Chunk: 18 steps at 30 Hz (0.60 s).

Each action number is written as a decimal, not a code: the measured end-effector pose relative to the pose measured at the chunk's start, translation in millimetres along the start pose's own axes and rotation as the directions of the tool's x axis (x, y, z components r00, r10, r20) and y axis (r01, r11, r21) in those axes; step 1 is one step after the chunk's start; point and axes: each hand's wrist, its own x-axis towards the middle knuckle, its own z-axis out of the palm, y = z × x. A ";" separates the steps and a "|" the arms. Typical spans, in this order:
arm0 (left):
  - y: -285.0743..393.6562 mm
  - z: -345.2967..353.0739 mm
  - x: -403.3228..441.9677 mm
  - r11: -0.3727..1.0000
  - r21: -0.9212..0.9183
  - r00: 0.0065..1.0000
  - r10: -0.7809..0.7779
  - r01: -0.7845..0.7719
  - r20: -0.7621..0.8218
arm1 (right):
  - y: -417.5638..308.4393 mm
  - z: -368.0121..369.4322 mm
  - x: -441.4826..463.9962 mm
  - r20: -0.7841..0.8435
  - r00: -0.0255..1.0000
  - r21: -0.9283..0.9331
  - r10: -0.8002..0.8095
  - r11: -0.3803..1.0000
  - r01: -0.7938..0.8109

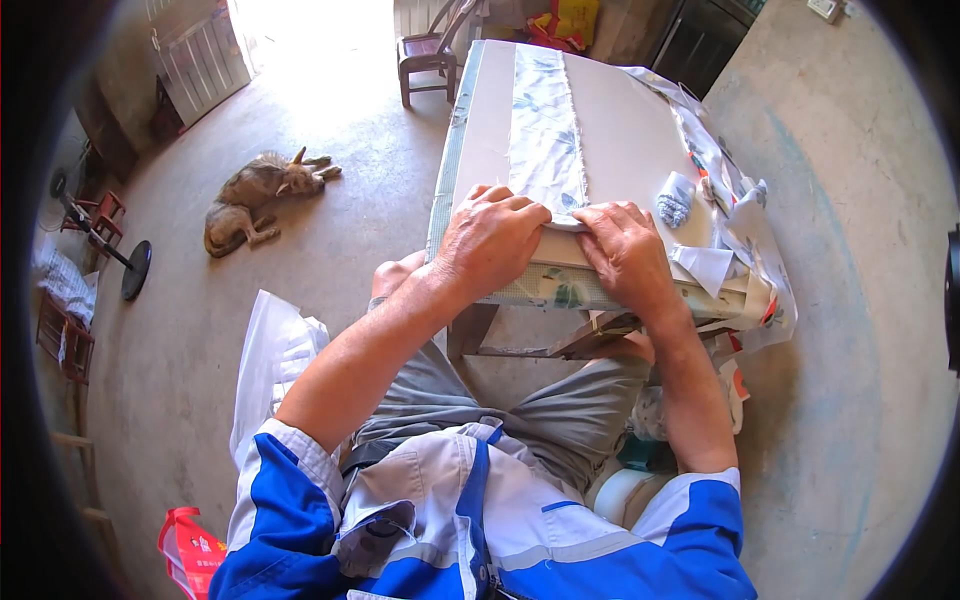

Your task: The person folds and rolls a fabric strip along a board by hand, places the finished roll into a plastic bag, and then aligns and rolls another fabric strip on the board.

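Observation:
A long white fabric strip (543, 125) with a faint blue leaf print and frayed edges lies lengthwise on the table. Its near end is rolled or folded into a narrow bundle close to the table's front edge. My left hand (495, 235) holds the left end of that bundle, fingers bent over it. On the other side, my right hand (625, 250) pinches the right end, with the thumb toward the middle. A short piece of the white bundle shows between the two hands; the rest is hidden under my fingers.
Right of my hands, the table (625, 130) holds a small rolled cloth (675, 200), a folded white scrap (704, 266) and crumpled material (745, 220) hanging over the edge. A dog (265, 195) lies on the floor at left. A wooden chair (432, 55) stands beyond the table.

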 end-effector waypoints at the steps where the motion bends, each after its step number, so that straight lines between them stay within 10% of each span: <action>1: -0.5 0.9 -0.1 1.000 -0.005 1.000 -0.002 0.002 -0.005 | 1.7 0.7 -0.5 0.011 1.000 0.000 0.009 1.000 -0.009; 18: -13.1 -10.9 4.8 0.954 -0.167 0.968 -0.248 0.249 0.028 | 5.1 10.5 3.3 -0.027 0.948 0.340 0.319 0.894 -0.291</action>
